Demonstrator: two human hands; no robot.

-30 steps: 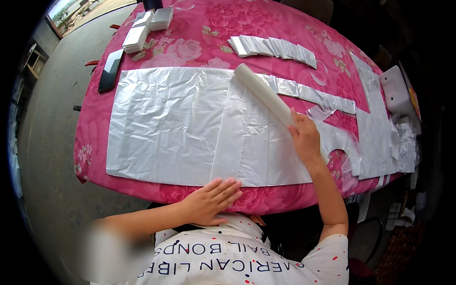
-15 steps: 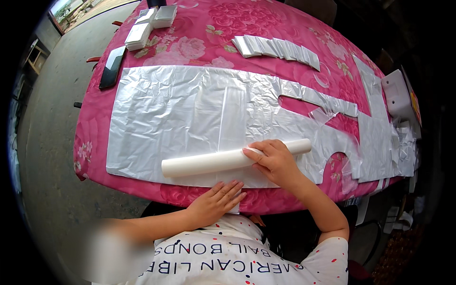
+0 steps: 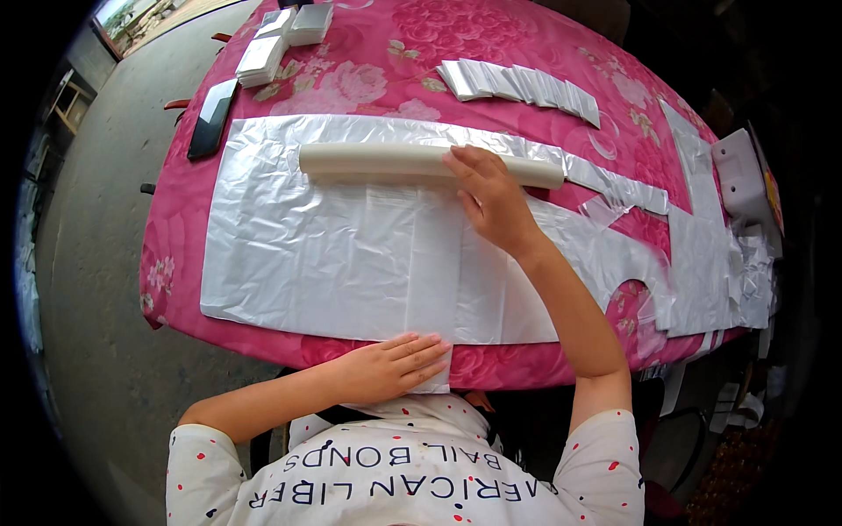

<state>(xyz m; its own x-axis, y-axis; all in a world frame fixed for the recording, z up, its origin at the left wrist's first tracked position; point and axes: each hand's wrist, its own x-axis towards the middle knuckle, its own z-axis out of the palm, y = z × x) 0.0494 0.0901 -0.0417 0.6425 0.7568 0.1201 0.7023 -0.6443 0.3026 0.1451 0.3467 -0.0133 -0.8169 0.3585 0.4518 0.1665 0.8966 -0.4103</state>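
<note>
As I follow along in the head view, here's the right hand (image 3: 493, 197) lying on the white roll (image 3: 377, 164), fingers loosely bent over it without closing round it, the roll stretched sideways across the far part of the silvery plastic sheet (image 3: 324, 254). The left hand (image 3: 386, 368) lies flat, fingers straight and unclenched, on a narrow plastic strip (image 3: 437, 383) at the pink tablecloth's (image 3: 171, 232) near edge, while I spot a dark phone (image 3: 212, 120) just left of the sheet.
</note>
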